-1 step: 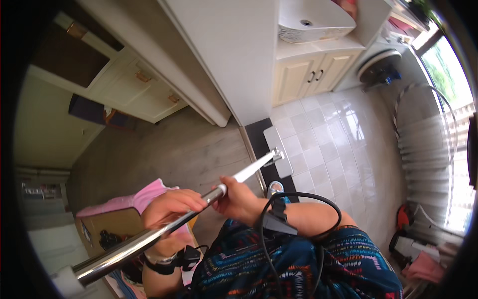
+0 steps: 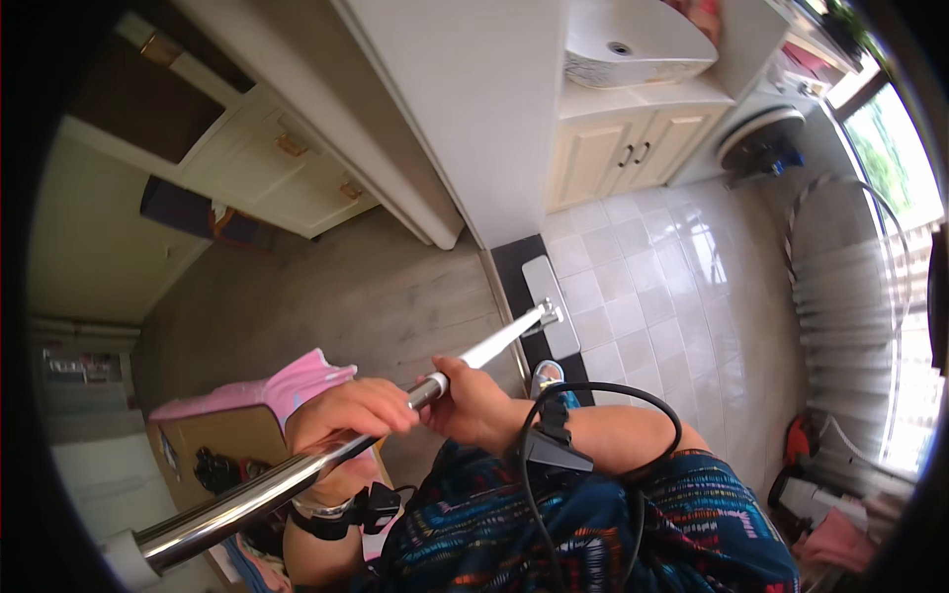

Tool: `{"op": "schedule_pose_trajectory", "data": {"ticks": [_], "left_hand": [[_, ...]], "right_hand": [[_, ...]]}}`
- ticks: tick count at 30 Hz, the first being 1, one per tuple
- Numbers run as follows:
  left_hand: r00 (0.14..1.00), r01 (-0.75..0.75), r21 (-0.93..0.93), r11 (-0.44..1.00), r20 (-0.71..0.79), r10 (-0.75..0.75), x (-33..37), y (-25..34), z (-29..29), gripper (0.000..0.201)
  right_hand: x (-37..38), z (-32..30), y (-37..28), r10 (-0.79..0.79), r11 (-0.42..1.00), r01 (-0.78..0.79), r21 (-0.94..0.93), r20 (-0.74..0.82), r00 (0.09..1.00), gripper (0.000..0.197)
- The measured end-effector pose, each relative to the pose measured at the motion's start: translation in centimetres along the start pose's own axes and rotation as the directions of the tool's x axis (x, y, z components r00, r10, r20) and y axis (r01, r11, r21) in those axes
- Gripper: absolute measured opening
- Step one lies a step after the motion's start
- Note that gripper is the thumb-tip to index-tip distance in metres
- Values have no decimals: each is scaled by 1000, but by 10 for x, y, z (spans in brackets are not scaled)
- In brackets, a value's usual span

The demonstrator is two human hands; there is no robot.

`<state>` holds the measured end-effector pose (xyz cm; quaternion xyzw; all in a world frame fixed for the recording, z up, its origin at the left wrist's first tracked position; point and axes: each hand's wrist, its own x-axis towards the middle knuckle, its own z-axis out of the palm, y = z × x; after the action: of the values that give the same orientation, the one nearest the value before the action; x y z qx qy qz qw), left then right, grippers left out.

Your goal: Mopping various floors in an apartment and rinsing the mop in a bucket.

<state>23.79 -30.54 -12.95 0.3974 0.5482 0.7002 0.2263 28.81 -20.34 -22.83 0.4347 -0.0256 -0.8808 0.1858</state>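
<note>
A flat mop slants across the head view, with a shiny metal pole (image 2: pixel 237 502) leading to a white lower shaft (image 2: pixel 499 346). Its pale rectangular mop head (image 2: pixel 563 321) lies across the dark doorway threshold (image 2: pixel 519 259), partly over the tile edge. My left hand (image 2: pixel 346 410) is closed over the metal pole, fingers curled across it. Just beyond it, my right hand (image 2: pixel 474 400) grips the same mop near the joint where metal meets white, thumb on top. Both wrists wear black straps with small devices.
Pale tiles (image 2: pixel 652 287) stretch right, toward a cream cabinet (image 2: pixel 613 153) under a white basin (image 2: pixel 643 44). Wood-look floor (image 2: pixel 326 287) lies left. A cardboard box (image 2: pixel 213 445) with pink cloth (image 2: pixel 267 390) stands near my left arm. A black cable (image 2: pixel 603 383) loops over my right forearm. My sandalled foot (image 2: pixel 547 374) is beside the threshold.
My left fingers have curled further over the mop pole, close to my right hand. The view has shifted slightly; the mop head stays at the threshold.
</note>
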Motion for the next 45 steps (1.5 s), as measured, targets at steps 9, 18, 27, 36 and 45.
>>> {"op": "schedule_pose_trajectory", "data": {"ticks": [9,18,27,36,45], "left_hand": [[898,-143,-58,988,-428,105,-47,54,-46,27],[764,-252,170,953,-569,304,-155,124,-147,32],[646,-353,334,874,-589,486,-203,159,-239,28],[416,-414,291,862,-782,464,-218,137,-328,28],[114,-58,685,727,-719,686,-119,133,-413,26]], "right_hand": [[23,22,25,629,659,-424,-621,146,763,22],[65,106,19,-11,789,195,-583,305,952,9],[117,211,54,-88,796,334,-505,450,889,6],[196,329,35,-50,741,392,-546,537,842,6],[314,489,14,164,644,220,-733,412,896,6]]}}
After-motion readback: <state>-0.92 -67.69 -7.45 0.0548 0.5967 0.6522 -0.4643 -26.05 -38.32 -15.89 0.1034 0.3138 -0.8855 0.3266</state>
